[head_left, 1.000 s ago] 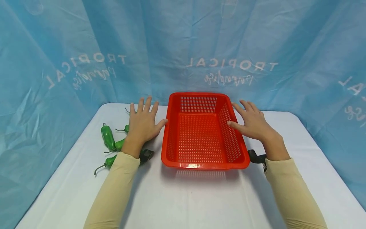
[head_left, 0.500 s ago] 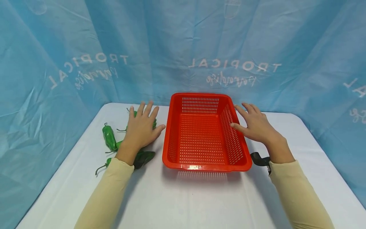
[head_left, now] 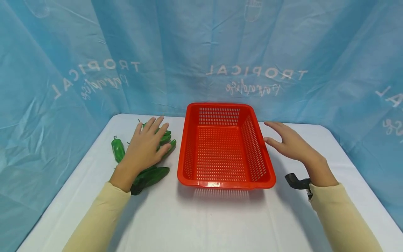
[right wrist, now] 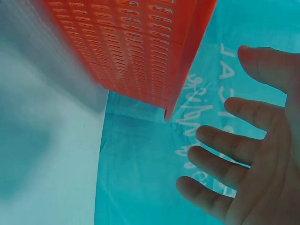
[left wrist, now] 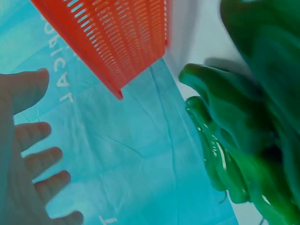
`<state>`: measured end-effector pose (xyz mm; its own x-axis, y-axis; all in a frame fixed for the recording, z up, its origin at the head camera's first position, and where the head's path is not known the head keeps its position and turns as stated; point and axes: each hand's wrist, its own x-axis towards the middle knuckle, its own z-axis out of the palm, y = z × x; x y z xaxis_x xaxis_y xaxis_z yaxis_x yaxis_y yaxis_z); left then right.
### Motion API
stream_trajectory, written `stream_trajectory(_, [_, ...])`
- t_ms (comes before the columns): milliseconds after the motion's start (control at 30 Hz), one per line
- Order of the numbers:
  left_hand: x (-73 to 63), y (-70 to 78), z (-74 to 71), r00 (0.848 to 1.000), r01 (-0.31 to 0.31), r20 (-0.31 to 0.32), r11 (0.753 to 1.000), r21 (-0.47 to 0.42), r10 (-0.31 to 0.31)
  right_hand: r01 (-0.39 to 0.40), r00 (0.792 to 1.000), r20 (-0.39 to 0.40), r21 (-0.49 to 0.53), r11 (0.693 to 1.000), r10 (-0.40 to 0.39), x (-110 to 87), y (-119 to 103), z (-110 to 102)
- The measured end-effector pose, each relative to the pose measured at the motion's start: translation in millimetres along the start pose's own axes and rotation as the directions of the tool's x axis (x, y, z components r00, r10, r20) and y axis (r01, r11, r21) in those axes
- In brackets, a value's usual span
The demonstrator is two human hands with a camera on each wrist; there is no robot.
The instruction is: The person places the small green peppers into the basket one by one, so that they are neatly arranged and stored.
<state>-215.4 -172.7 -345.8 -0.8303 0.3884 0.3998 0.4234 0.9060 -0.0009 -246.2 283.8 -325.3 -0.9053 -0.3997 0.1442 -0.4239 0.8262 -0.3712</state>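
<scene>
A red perforated plastic basket stands on the white table with nothing inside. Over the green peppers to its left hovers my left hand, fingers spread and holding nothing. The hand and forearm hide part of the pile. In the left wrist view several glossy peppers lie bunched on the right, apart from the fingers. My right hand is just off the basket's right rim, palm turned towards it, fingers extended. The right wrist view shows a gap between those fingers and the basket wall.
A white cloth covers the table. Blue curtains with printed lettering hang close behind the table and on both sides. A black wrist camera mount sticks out beneath my right wrist.
Both hands have moved outward from the basket: the left one down and left over the peppers, the right one farther right. The basket stays put, and more peppers show past my left hand.
</scene>
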Motion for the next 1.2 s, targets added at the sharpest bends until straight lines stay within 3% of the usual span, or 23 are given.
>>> stream_trajectory(200, [-12.4, -9.1, 2.8, 0.987, -0.099, -0.129, 0.994, -0.053, 0.092, -0.039, 0.999, 0.036, 0.014, 0.999, 0.039, -2.2, 2.4, 0.4])
stream_trajectory(433, [-19.4, -13.1, 7.0, 0.965, -0.166, -0.221, 0.981, -0.099, 0.141, -0.054, 0.996, 0.072, 0.097, 0.994, 0.047, -1.1, 8.5, 3.3])
stream_trajectory(533, [-22.5, -11.7, 6.7, 0.97, -0.167, -0.204, 0.972, -0.164, 0.132, -0.056, 0.995, 0.087, 0.143, 0.988, 0.044, 0.1, 10.8, 3.8])
stream_trajectory(700, [-31.2, -7.7, 6.3, 0.996, -0.073, -0.073, 0.925, -0.373, 0.05, -0.087, 0.991, 0.123, 0.252, 0.964, 0.057, 4.3, 15.8, 4.4])
stream_trajectory(800, [-36.2, -8.9, 8.8, 0.999, -0.04, -0.031, 0.906, -0.422, 0.03, -0.147, 0.983, 0.159, 0.386, 0.911, 0.091, 9.7, 20.9, 8.7])
stream_trajectory(967, [-43.0, -15.0, 14.6, 0.999, -0.032, -0.029, 0.913, -0.407, 0.023, -0.238, 0.966, 0.233, 0.614, 0.753, 0.116, 21.0, 30.2, 19.7])
stream_trajectory(1100, [-44.8, -18.5, 18.2, 1.0, -0.027, -0.013, 0.911, -0.411, 0.024, -0.283, 0.957, 0.257, 0.706, 0.649, 0.137, 25.6, 35.6, 25.2])
stream_trajectory(1200, [-45.8, -20.5, 17.4, 1.0, -0.015, 0.013, 0.91, -0.413, 0.022, -0.289, 0.957, 0.248, 0.752, 0.593, 0.153, 26.9, 36.9, 27.9])
